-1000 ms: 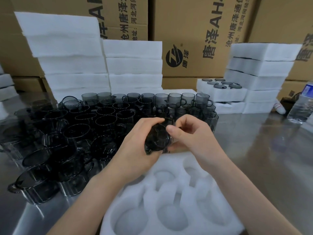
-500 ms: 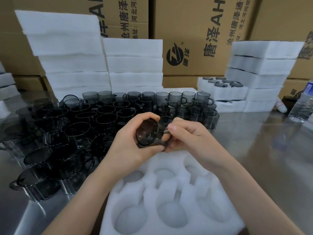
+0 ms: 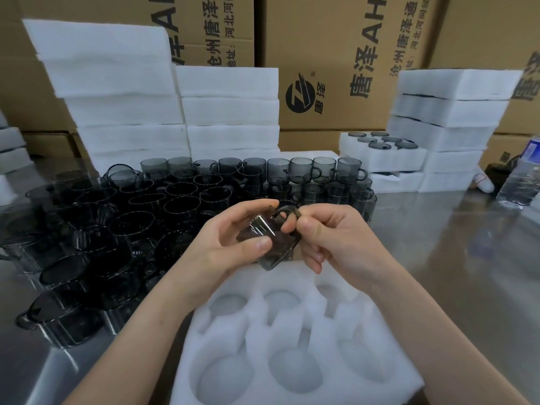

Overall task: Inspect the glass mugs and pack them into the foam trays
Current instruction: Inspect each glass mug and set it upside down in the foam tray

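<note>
Above the empty foam tray point(image 3: 295, 340), both hands grip one smoky mug point(image 3: 270, 241), left hand point(image 3: 230, 244) on its body, right hand point(image 3: 327, 232) pinching the handle, tilting it for inspection.

The shiny metal surface point(image 3: 438, 273) carries everything. Just below both hands lies a white foam tray point(image 3: 295, 331), flat, with 6 round pockets facing up. Left of the left hand point(image 3: 230, 247) and beyond both hands stands a dense cluster of dark glass mugs point(image 3: 181, 206), upright, many touching. Behind the mugs rise 2 foam stacks point(image 3: 117, 112). Beyond the right hand point(image 3: 339, 238) rises a 3rd stack point(image 3: 450, 112). Far to that hand's right stands a clear bottle point(image 3: 520, 179).
</note>
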`<action>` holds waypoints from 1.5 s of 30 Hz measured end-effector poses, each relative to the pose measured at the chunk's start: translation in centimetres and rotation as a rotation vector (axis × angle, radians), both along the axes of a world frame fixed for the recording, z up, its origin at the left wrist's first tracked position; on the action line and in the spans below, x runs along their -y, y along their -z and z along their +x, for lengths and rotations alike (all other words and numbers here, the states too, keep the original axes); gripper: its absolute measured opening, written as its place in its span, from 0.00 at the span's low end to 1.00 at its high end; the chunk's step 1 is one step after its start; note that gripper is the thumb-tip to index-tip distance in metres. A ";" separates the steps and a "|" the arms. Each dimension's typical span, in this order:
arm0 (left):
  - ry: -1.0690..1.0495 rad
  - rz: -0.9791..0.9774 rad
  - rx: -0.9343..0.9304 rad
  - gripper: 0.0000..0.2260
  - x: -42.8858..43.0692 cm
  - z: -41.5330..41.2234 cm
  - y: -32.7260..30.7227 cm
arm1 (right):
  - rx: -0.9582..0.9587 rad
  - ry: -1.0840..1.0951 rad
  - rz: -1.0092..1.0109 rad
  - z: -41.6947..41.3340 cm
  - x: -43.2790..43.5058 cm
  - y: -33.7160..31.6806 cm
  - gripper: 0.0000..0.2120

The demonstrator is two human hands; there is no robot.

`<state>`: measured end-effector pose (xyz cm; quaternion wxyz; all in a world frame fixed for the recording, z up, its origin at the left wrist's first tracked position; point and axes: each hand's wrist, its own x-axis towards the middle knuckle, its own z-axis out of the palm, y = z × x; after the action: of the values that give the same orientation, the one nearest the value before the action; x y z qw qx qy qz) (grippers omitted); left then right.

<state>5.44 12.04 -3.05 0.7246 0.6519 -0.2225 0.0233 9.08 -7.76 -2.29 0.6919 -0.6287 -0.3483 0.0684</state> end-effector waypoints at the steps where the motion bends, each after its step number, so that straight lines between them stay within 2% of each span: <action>1: -0.008 0.030 0.016 0.28 0.2 0.0 -0.1 | 0.000 0.024 0.000 0.0 0.0 0.1 0.16; 9: -0.144 0.336 0.095 0.29 1.8 -0.3 -0.2 | -0.032 0.336 -0.004 -0.3 -0.7 -0.3 0.23; 13: -0.254 0.600 0.115 0.25 2.3 0.0 -1.7 | -0.031 0.412 0.018 -0.4 -0.8 -0.3 0.21; 17: -0.218 0.790 0.051 0.22 2.8 1.2 -4.3 | -0.033 0.469 0.061 -0.4 -0.9 -0.2 0.20; 23: -0.163 0.606 -0.086 0.21 4.1 2.7 -4.6 | -0.080 0.512 0.183 0.0 -0.3 -0.3 0.15; 27: -0.073 0.418 -0.166 0.19 3.3 2.9 -3.2 | -0.123 0.457 0.184 0.2 0.2 -0.4 0.05; 32: 0.100 0.124 -0.229 0.14 2.1 3.1 -2.0 | -0.047 0.334 -0.037 0.0 0.3 -0.4 0.08; 34: 0.177 0.014 -0.237 0.12 1.8 3.2 -1.3 | -0.038 0.270 -0.090 -0.1 0.5 -0.4 0.14; 35: 0.208 -0.022 -0.240 0.14 1.6 3.3 -0.9 | -0.038 0.239 -0.102 -0.1 0.4 -0.4 0.16; 38: 0.272 -0.054 -0.236 0.28 1.2 3.5 -0.4 | -0.044 0.218 -0.057 -0.1 0.2 -0.4 0.15; 42: 0.263 0.018 -0.206 0.23 1.2 3.6 -0.3 | -0.045 0.287 -0.022 -0.1 0.0 -0.2 0.05; 45: 0.271 0.031 -0.191 0.30 1.4 3.6 -0.2 | -0.065 0.294 -0.016 -0.1 0.0 -0.1 0.06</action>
<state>9.00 10.66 -2.81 0.7286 0.6264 -0.2389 -0.1404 8.99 -7.78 -2.22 0.7002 -0.6760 -0.2293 -0.0106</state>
